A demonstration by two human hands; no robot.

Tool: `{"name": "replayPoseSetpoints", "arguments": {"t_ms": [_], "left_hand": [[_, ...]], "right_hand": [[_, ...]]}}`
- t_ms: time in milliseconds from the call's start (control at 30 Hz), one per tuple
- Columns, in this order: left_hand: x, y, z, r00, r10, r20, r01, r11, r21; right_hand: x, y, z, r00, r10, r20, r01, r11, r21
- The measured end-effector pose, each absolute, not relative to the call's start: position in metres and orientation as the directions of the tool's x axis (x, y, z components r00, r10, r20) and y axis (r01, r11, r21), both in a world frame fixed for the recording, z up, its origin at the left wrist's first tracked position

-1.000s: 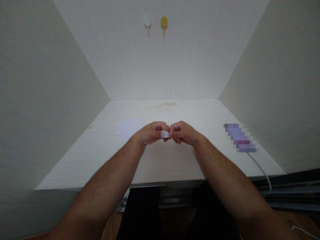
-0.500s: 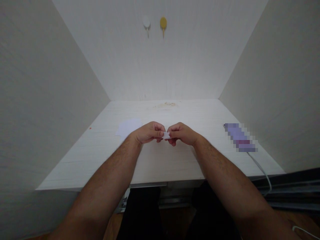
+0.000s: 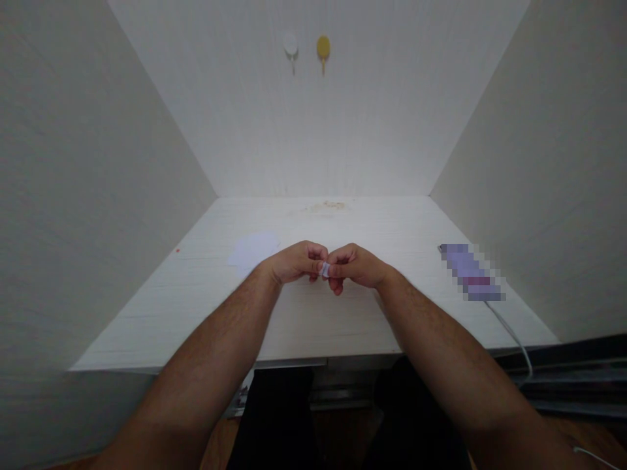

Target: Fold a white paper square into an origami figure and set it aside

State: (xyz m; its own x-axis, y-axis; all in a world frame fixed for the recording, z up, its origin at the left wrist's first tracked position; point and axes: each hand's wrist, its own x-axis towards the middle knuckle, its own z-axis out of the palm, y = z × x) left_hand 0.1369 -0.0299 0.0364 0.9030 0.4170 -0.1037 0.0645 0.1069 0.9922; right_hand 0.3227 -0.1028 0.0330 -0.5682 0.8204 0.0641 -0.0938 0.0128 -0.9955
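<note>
Above the middle of the white desk [image 3: 328, 326], a small piece of white paper [image 3: 325, 269] is pinched between both hands. My left hand [image 3: 302, 261] grips its left side with thumb and fingers closed. On its right side, my right hand [image 3: 353, 266] pinches it the same way, and the fingertips of the two hands nearly meet. Fingers cover most of the paper, so its folds cannot be made out. Left of my left wrist lie white paper sheets [image 3: 249, 251], partly behind the forearm.
A pixelated flat device [image 3: 470, 271], perhaps a phone, rests at the right with a white cable [image 3: 512, 336] running off the desk edge. White [image 3: 290, 44] and yellow [image 3: 323, 47] hooks are on the back wall. Walls close in both sides. A tiny red speck [image 3: 177, 250] is at left.
Both hands have drawn slightly closer together and a little lower in view. Less of the paper shows between the fingers, and it looks narrower and turned.
</note>
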Motion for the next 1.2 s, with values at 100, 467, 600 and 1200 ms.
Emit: {"name": "replayPoseSetpoints", "arguments": {"t_ms": [100,467,600,1200], "left_hand": [[0.139,-0.032,0.035,0.901,0.427,-0.074,0.008,0.153,0.988],[0.140,-0.038,0.039,0.872,0.486,0.062,-0.197,0.232,0.953],[0.140,-0.035,0.035,0.890,0.455,0.037,-0.158,0.232,0.960],[0.150,-0.032,0.039,0.548,0.833,0.078,-0.324,0.124,0.938]], "right_hand": [[0.323,-0.103,0.032,-0.567,0.821,0.064,-0.110,0.002,-0.994],[0.323,-0.105,0.035,-0.542,0.839,0.050,-0.089,0.002,-0.996],[0.323,-0.105,0.034,-0.558,0.829,0.029,-0.116,-0.042,-0.992],[0.325,-0.089,0.030,0.062,0.996,0.058,-0.150,0.067,-0.986]]}}
